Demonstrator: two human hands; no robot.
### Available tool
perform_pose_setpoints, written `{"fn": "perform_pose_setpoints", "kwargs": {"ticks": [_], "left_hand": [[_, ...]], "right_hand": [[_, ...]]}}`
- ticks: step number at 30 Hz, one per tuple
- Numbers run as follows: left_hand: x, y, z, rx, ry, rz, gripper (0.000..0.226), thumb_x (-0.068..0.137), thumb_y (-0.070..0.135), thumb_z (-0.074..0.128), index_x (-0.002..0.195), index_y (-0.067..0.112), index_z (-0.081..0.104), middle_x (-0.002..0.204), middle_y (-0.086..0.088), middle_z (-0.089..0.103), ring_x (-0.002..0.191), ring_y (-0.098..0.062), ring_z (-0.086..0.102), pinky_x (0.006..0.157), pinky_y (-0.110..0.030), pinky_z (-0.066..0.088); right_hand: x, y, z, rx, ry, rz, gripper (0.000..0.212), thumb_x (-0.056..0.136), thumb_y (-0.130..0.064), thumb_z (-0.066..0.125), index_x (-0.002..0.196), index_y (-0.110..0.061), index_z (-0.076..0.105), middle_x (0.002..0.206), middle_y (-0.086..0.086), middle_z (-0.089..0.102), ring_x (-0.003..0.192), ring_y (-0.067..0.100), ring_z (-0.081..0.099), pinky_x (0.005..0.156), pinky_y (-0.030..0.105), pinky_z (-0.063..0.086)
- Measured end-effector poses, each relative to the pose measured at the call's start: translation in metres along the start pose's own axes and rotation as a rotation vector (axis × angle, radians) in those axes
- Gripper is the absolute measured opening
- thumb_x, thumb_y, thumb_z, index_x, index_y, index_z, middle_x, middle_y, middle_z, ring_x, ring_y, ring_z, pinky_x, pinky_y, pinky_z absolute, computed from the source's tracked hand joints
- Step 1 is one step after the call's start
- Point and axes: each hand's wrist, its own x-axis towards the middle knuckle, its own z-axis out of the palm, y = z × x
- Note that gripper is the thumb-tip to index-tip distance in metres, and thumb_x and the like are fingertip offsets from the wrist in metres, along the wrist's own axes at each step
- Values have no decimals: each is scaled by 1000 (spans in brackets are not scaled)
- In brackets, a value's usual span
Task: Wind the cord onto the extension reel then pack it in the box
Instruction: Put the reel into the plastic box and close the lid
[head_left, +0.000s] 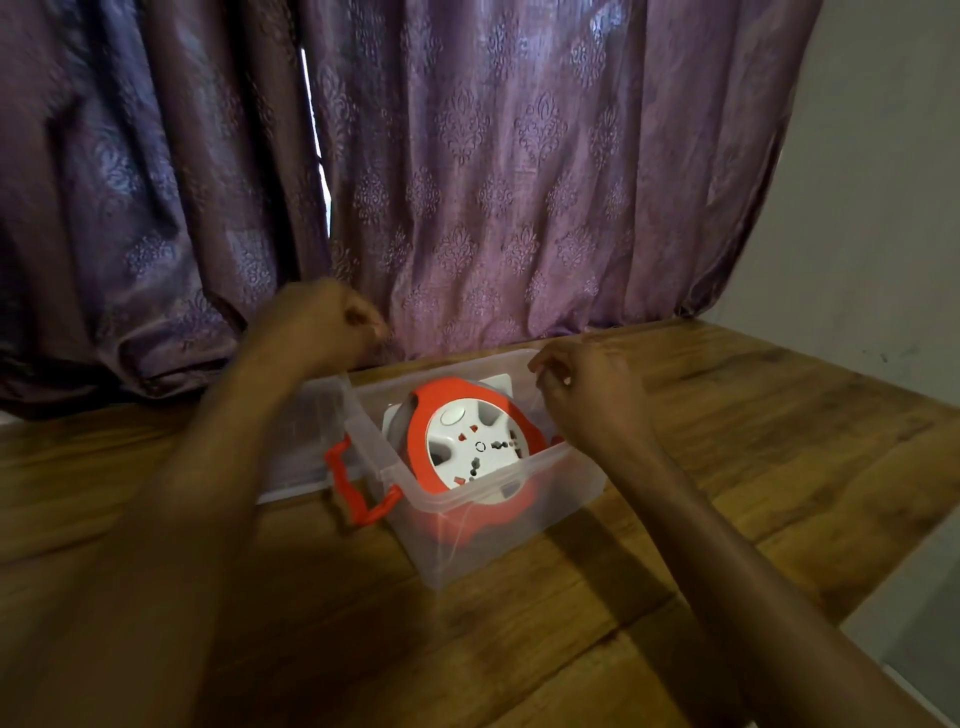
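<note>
A clear plastic box (519, 512) with an orange handle (347, 486) stands on the wooden table. The orange and white extension reel (470, 447) lies inside it, socket face up; no loose cord shows. A clear lid (304, 441) leans against the box's left side. My left hand (322, 319) hovers above the box's far left corner with its fingers closed and nothing visible in them. My right hand (582, 387) is at the far right corner of the rim, fingers curled; whether they grip the rim is unclear.
A purple patterned curtain (467, 182) hangs right behind the box and touches the table's back edge. The wooden table (727, 441) ends at the right, where a pale wall (883, 208) and floor show.
</note>
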Motion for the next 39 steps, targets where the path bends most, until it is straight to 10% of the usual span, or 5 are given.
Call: {"fn": "perform_pose_setpoints", "kwargs": {"ticks": [10, 30, 39], "left_hand": [[-6, -126, 10, 39, -209, -573, 64, 78, 9, 77, 133, -5, 50, 132, -28, 54, 117, -40, 54, 100, -45, 44], [-4, -120, 7, 21, 245, -511, 26, 82, 4, 63, 108, -1, 66, 120, -28, 60, 111, -40, 58, 93, -42, 45], [1, -99, -46, -360, 413, -414, 15, 74, 14, 75, 68, 21, 62, 77, -9, 68, 45, -12, 60, 54, -23, 51]], "right_hand": [[-1, -24, 3, 82, -36, -82, 21, 94, -16, 56, 104, -21, 74, 104, -1, 78, 89, 20, 71, 82, 35, 56], [-1, -21, 12, 121, -43, -21, 19, 94, -20, 57, 101, -24, 74, 100, -3, 77, 89, 16, 70, 81, 38, 59], [0, -20, 12, 178, -24, -19, 18, 94, -21, 58, 99, -23, 75, 92, -5, 76, 84, 12, 69, 76, 31, 54]]}}
